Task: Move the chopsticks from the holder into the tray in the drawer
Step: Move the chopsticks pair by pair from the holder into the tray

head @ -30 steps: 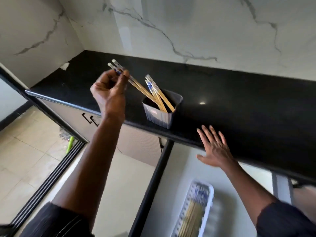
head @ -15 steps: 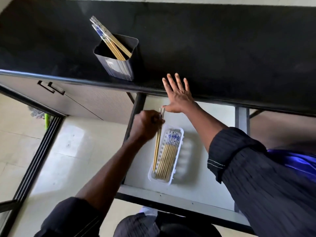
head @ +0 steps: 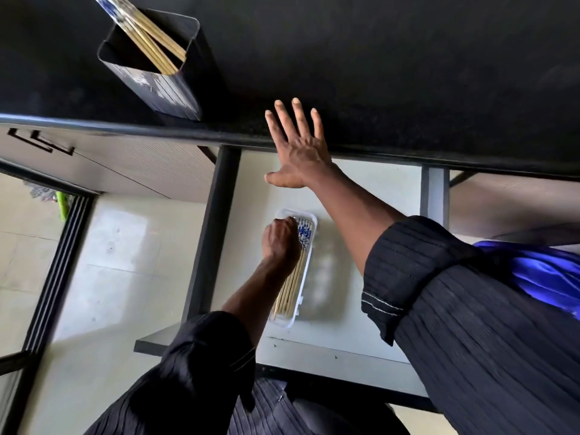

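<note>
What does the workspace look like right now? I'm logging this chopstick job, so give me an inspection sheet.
Surface: black countertop, bare apart from the holder; open drawer below it.
Job's things: holder near the counter edge, a few chopsticks left in it; white tray in the drawer, a row of chopsticks lying inside.
Clutter: nothing seen.
Hands: left hand closed over the tray's far end, grip hidden; right hand open, flat on the counter edge.
Cables: nothing seen.
Surroundings: cabinet front left of the drawer, tiled floor, something green beyond.
</note>
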